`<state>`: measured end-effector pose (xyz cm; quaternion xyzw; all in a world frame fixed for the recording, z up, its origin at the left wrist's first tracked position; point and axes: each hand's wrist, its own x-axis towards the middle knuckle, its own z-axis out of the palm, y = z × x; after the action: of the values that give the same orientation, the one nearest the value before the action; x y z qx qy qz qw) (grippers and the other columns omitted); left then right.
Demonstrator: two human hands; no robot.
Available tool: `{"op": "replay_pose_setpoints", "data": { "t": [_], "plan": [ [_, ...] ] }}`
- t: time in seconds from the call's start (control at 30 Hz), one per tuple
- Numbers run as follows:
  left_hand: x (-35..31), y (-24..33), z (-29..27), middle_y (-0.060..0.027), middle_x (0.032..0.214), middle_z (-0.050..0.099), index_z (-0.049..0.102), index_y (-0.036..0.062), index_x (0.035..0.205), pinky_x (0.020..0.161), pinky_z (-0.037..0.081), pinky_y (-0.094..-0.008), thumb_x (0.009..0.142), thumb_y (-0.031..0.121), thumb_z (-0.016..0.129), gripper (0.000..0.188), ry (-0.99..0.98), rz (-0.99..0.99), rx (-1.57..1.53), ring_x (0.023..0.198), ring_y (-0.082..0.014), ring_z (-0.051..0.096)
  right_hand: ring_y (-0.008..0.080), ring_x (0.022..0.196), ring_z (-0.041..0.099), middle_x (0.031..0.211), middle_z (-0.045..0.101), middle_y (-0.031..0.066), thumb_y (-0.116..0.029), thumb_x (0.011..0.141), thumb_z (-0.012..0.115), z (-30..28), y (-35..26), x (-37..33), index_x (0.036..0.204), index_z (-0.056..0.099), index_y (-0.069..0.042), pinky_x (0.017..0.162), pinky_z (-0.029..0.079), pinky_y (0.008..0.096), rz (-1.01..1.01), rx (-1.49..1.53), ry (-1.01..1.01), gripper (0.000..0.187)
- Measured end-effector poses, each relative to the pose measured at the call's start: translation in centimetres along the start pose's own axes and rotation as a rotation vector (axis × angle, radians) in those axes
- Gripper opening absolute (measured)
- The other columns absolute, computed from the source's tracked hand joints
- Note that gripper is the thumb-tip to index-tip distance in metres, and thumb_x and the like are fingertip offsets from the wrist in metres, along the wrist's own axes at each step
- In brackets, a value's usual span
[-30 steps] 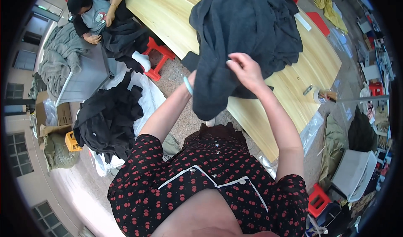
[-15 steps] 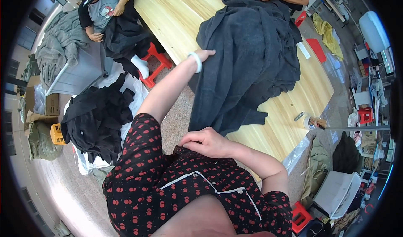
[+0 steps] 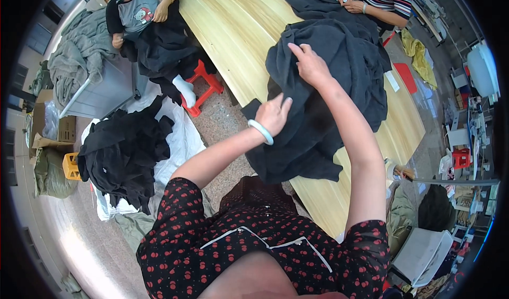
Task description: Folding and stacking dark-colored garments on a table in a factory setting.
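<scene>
A large heap of dark grey fabric garments (image 3: pixel 344 60) lies on the wooden table, with its near edge hanging over the front corner. My left hand (image 3: pixel 273 115), a pale bangle on its wrist, is at the left edge of the heap. Its fingers are curled on a flap of the dark cloth beside the table edge. Farther up, my right hand (image 3: pixel 313 66) rests on top of the heap, thumb and index finger stretched apart. Its remaining fingers are partly hidden by the hand itself.
The light wood table (image 3: pixel 233 23) stretches away to the far left. Two people sit nearby, handling dark cloth. On the floor at left lies a black garment pile (image 3: pixel 124 150) on white sheeting, near a red stool (image 3: pixel 204 87) and a grey bin (image 3: pixel 101 92). A brush-filled cup (image 3: pixel 391 170) stands at right.
My right hand has moved from near my body up onto the heap. My left hand has come down and right along the garment's edge. The near cloth has shifted, with a flap now turned up.
</scene>
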<state>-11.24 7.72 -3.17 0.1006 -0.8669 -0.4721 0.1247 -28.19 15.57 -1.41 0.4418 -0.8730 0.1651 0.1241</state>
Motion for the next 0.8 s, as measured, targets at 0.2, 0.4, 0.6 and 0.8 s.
{"op": "replay_pose_setpoints", "data": {
  "t": [0.2,0.4,0.6,0.8],
  "plan": [
    [-2.7,-1.0,0.1,-0.0254,0.07,0.055,0.053,-0.0017,0.091,0.06,0.044,-0.0467,0.083,0.025,0.047,0.028,-0.044,0.095,0.026,0.067,-0.0398,0.055,0.0312,0.092,0.053,0.11,0.046,0.0167,-0.001,0.074,0.043,6.8,0.9,4.3,0.11,0.049,-0.017,0.075,0.045,0.0385,0.02,-0.098,-0.271,0.04],
    [0.7,-2.2,-4.4,-0.0259,0.076,0.056,0.046,0.0057,0.11,0.066,0.045,-0.0449,0.08,0.018,0.05,0.034,0.168,0.076,0.091,0.072,-0.04,0.055,0.0364,0.084,0.053,0.092,0.056,0.0176,-0.007,0.071,0.039,-2.0,4.1,9.5,0.093,0.056,-0.009,0.074,0.043,0.0438,0.214,0.047,0.453,0.028],
    [5.9,3.1,-11.4,-0.0227,0.074,0.058,0.056,0.0071,0.097,0.063,0.046,-0.0389,0.07,0.017,0.063,0.029,0.41,0.294,0.14,0.072,-0.0357,0.058,0.0311,0.084,0.053,0.084,0.058,0.016,-0.003,0.066,0.042,-20.6,1.7,7.6,0.084,0.058,-0.003,0.076,0.041,0.0346,0.412,-0.478,0.348,0.025],
    [10.3,14.0,-19.2,-0.0188,0.085,0.06,0.061,0.0036,0.091,0.073,0.045,-0.0347,0.075,0.019,0.055,0.023,0.606,0.534,0.202,0.083,-0.0268,0.059,0.0184,0.069,0.056,0.074,0.058,0.0133,-0.003,0.074,0.039,-30.2,-3.3,1.7,0.087,0.056,0.0,0.066,0.042,0.0258,-0.008,0.338,1.036,0.022]
  ]
}}
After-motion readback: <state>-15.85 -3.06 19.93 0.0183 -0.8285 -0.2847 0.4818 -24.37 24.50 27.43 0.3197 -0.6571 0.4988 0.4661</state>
